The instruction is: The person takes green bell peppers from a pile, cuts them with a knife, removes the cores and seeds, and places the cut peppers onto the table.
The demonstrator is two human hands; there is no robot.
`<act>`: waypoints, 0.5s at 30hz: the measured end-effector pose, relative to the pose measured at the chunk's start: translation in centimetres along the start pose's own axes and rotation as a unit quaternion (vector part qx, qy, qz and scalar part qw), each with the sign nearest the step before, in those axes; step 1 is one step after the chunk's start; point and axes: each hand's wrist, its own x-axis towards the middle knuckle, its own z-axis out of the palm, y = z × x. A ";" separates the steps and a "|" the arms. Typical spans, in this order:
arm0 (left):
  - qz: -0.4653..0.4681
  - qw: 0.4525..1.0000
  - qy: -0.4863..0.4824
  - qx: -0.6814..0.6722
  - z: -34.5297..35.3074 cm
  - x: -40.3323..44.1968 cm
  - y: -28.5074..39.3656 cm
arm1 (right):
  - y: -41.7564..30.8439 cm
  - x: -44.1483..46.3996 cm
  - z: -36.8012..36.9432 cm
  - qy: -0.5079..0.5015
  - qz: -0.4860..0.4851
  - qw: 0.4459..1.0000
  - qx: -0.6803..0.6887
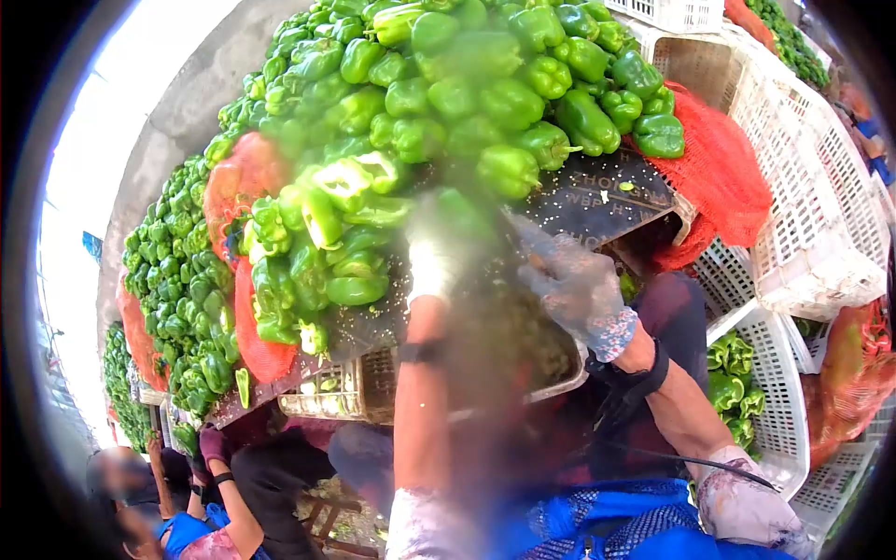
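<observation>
Pale letters are printed on the dark counter (574, 207), to the right of the hands; "ZHO" and "WBP" can be read, the rest being worn or hidden.

At the right, a white crate (784, 411) is partly filled with green peppers (728, 392). Beyond it, a larger white crate (821, 224) is tipped at an angle, with a red net (714, 159) draped beside it. A red net sack (845, 383) is seen at the far right edge. Below the counter's near edge, a pale crate (322, 399) is partly covered, and under the hands a container (571, 383) is seen by its rim, its contents blurred.

The counter is heaped with whole peppers (411, 103); cut peppers (345, 191) are gathered just left of the hands, and white seeds are scattered about. More red netting (266, 331) is hung over the counter's left part. At the near left, a co-worker (201, 532) is seated.

A green pepper (469, 217) is seen at the fingers of the gloved left hand (437, 238), but whether it is gripped cannot be told. The gloved right hand (579, 285) is curled just to the right; what is held, if anything, cannot be told. The middle of the view is veiled by a blurry smear.
</observation>
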 end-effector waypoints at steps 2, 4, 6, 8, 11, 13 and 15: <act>0.005 1.000 -0.014 0.002 -0.1 -0.5 -0.3 | -0.3 -0.2 -0.1 -0.050 0.035 0.998 -0.014; 0.000 0.998 -0.018 -0.053 0.3 -0.4 -1.6 | -0.8 0.3 -0.6 -0.091 0.059 0.993 -0.036; -0.022 0.993 -0.038 -0.108 0.0 -0.5 -1.8 | -2.9 1.8 -2.5 -0.108 0.064 0.990 -0.062; -0.040 0.992 -0.057 -0.109 -1.9 -1.3 0.2 | -3.9 2.7 -3.1 -0.015 -0.005 0.999 -0.039; -0.035 0.992 -0.043 -0.112 -2.0 -1.8 0.4 | -4.6 2.7 -1.8 -0.014 -0.062 0.984 -0.167; -0.027 0.991 -0.012 -0.129 -0.6 -1.8 -1.0 | -1.5 1.5 2.2 -0.095 -0.089 0.937 -0.324; -0.007 0.991 0.026 -0.132 1.3 -1.5 -3.3 | 0.8 1.2 4.8 -0.162 -0.048 0.945 -0.281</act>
